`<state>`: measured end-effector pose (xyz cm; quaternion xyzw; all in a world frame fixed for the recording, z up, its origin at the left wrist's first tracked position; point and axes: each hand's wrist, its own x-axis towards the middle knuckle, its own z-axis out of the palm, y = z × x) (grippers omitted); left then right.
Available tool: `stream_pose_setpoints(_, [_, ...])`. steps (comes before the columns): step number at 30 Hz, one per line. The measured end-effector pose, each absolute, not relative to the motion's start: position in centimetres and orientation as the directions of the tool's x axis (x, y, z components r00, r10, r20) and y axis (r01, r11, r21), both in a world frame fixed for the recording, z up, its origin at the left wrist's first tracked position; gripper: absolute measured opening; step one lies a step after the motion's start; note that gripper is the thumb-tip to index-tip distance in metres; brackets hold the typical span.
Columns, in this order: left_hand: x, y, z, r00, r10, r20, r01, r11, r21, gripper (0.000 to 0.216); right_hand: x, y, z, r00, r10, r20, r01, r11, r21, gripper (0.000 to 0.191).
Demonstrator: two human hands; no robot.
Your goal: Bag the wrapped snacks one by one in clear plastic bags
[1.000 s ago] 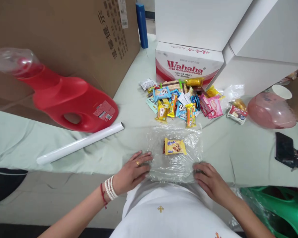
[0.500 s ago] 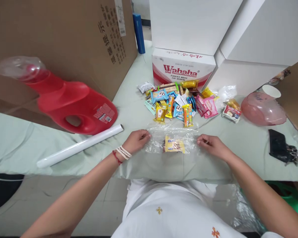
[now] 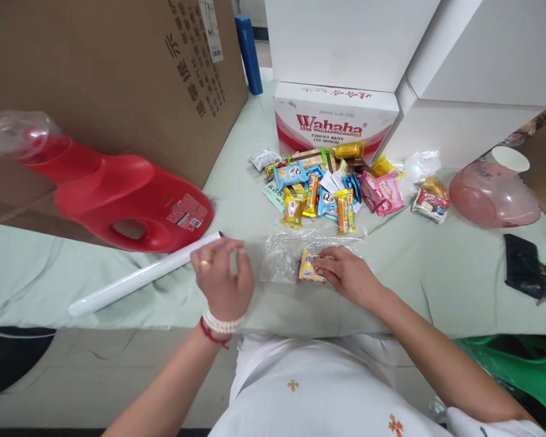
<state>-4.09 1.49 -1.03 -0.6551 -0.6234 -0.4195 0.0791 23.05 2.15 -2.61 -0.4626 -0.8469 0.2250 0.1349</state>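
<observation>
My left hand hovers by the end of a white tube, its curved fingers apart and holding nothing. My right hand has its fingers closed over a yellow snack packet, hiding the packet's right side. That packet lies on a clear plastic film spread on the cloth-covered table, partly under my right hand. Just beyond the film is a pile of wrapped snacks, among them a blue packet, a pink packet and an orange-yellow stick packet.
A red jug stands at left before a large cardboard box. A Wahaha carton and white boxes stack behind the snacks. At right are a pinkish clear container, a red-white packet and a black pouch with keys.
My left hand has let go of the film's left edge and moved left, nearer the tube. My right hand has left the right edge and moved left onto the yellow packet.
</observation>
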Motion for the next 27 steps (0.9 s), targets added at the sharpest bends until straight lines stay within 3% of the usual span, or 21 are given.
stream_pose_setpoints(1, [-3.1,0.4,-0.8,0.022,0.742,0.670,0.864,-0.352,0.361,0.019,23.2,2.3,-2.6,-0.539,0.842,0.021,0.719,0.473,-0.509,0.030])
stream_pose_setpoints(3, [-0.6,-1.3,-1.0,0.342,0.740,0.579,0.756,-0.583,0.298,0.032,23.6,2.7,-2.3,-0.554,0.832,0.017,0.702,0.479,-0.527,0.030])
stream_pose_setpoints(5, [1.7,-1.8,-2.0,0.431,0.785,0.445,0.754,-0.584,0.300,0.038,24.1,3.4,-1.7,-0.595,0.804,-0.002,0.669,0.493,-0.556,0.030])
stream_pose_setpoints(8, [3.6,-1.3,-3.8,0.449,0.840,0.305,0.797,-0.531,0.289,0.038,24.6,5.3,-1.2,-0.587,0.809,0.020,0.672,0.501,-0.546,0.032])
stream_pose_setpoints(13, [3.5,-0.6,-4.7,0.464,0.820,0.335,0.806,-0.548,0.225,0.029,23.4,9.0,-1.7,-0.390,0.921,0.014,0.896,0.383,-0.226,0.057])
stream_pose_setpoints(15, [3.5,-0.6,-4.5,0.466,0.816,0.342,0.808,-0.550,0.213,0.027,22.5,10.2,-1.9,-0.336,0.941,-0.041,0.934,0.327,-0.145,0.056])
stream_pose_setpoints(19, [3.7,-0.7,-4.3,0.469,0.813,0.345,0.806,-0.554,0.209,0.027,22.3,11.0,-1.2,-0.350,0.928,-0.129,0.917,0.311,-0.250,0.022])
stream_pose_setpoints(22, [3.9,-0.8,-4.1,0.473,0.827,0.302,0.807,-0.545,0.227,0.029,22.8,9.5,0.1,-0.436,0.897,-0.068,0.849,0.385,-0.363,0.021])
stream_pose_setpoints(27, [3.9,-0.9,-3.5,0.456,0.872,0.176,0.807,-0.489,0.332,0.029,22.4,3.5,0.4,-0.630,0.776,0.027,0.723,0.598,-0.346,0.027])
